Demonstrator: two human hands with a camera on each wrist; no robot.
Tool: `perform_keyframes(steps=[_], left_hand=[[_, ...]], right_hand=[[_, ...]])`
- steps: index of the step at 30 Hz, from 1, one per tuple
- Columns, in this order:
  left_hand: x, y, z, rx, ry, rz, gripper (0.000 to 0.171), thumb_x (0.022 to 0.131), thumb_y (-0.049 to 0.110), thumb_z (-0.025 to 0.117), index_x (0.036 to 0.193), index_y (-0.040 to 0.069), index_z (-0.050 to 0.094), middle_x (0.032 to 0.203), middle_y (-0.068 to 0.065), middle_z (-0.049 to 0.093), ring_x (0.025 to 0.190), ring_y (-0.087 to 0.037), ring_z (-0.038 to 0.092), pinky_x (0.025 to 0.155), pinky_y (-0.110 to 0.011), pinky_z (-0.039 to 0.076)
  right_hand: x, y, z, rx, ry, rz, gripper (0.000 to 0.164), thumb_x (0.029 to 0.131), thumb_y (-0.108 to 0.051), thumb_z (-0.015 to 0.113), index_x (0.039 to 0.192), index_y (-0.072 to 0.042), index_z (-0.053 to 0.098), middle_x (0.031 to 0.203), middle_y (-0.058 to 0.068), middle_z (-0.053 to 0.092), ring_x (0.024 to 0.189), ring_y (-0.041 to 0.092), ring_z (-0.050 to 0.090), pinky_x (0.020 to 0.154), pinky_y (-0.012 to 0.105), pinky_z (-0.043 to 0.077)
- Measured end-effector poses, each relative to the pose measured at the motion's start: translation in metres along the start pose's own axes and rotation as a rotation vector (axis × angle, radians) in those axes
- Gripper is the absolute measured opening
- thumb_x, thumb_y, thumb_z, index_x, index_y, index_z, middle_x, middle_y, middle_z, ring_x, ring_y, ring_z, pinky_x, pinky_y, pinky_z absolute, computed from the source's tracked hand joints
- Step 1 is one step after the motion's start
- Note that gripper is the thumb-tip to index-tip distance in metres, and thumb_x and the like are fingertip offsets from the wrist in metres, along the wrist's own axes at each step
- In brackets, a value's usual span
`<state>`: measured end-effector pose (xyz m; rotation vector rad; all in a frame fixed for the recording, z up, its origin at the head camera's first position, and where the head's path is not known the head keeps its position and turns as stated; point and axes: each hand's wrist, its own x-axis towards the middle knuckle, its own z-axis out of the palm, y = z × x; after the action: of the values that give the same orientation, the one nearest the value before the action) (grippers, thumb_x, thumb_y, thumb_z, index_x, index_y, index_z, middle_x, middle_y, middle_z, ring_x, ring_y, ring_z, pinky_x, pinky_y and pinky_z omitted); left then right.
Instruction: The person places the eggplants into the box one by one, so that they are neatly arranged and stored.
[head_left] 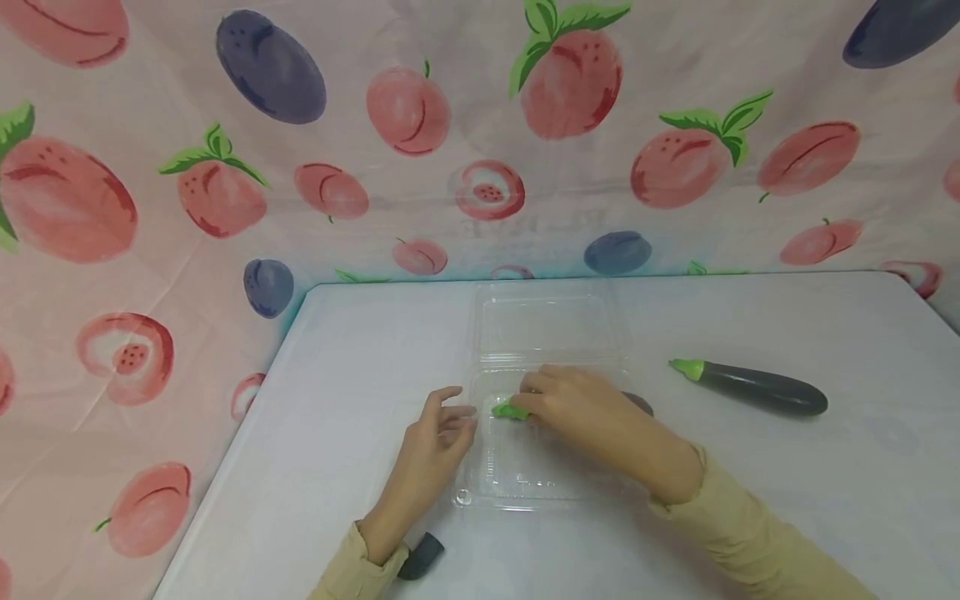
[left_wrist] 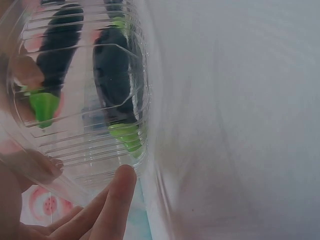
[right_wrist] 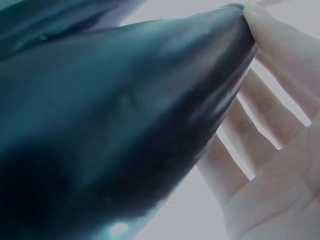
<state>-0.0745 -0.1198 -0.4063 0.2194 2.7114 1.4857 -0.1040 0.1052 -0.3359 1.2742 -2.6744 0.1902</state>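
Observation:
Over a clear plastic clamshell container, my right hand pinches a dark eggplant near its green cap. In the right wrist view this eggplant's glossy body fills much of the picture, with thumb and fingertips at its narrow end. Through the container's wall the left wrist view shows another eggplant lower down, its cap toward my left hand. From the head view the right hand hides most of both. My left hand is beside the container's left edge, fingers loosely bent, holding nothing.
Behind the base, the clamshell's lid lies folded back. One more eggplant rests on the white tabletop to the right, cap pointing left. A short dark object is by the left sleeve. Fruit-printed cloth hangs behind the table.

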Motion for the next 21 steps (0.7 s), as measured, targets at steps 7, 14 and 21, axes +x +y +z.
perform_keyframes(steps=[7, 14, 21], left_hand=[[0.0005, -0.0005, 0.0005, -0.006, 0.002, -0.002, 0.047, 0.100, 0.019, 0.059, 0.142, 0.008, 0.041, 0.122, -0.010, 0.069, 0.106, -0.022, 0.070, 0.091, -0.039, 0.058], [0.0012, -0.0005, 0.0005, -0.016, 0.000, 0.006, 0.046, 0.100, 0.019, 0.058, 0.142, 0.008, 0.041, 0.123, -0.011, 0.069, 0.106, -0.022, 0.069, 0.091, -0.039, 0.058], [0.0014, 0.0004, 0.0007, -0.006, 0.001, -0.005, 0.047, 0.100, 0.020, 0.059, 0.142, 0.008, 0.041, 0.123, -0.010, 0.069, 0.106, -0.022, 0.069, 0.091, -0.039, 0.058]], right_hand=[[0.0010, 0.0001, 0.0040, -0.003, 0.000, -0.015, 0.022, 0.085, -0.018, 0.078, 0.106, -0.018, 0.076, 0.091, -0.005, 0.066, 0.081, 0.011, 0.060, 0.073, 0.026, 0.057], [0.0012, 0.0008, 0.0086, -0.004, -0.007, -0.019, 0.022, 0.084, -0.018, 0.079, 0.105, -0.019, 0.076, 0.092, -0.005, 0.067, 0.083, 0.010, 0.062, 0.074, 0.025, 0.057], [0.0021, -0.0007, 0.0091, -0.016, -0.023, -0.030, 0.024, 0.083, -0.016, 0.080, 0.107, -0.018, 0.075, 0.094, -0.004, 0.069, 0.084, 0.011, 0.063, 0.077, 0.025, 0.058]])
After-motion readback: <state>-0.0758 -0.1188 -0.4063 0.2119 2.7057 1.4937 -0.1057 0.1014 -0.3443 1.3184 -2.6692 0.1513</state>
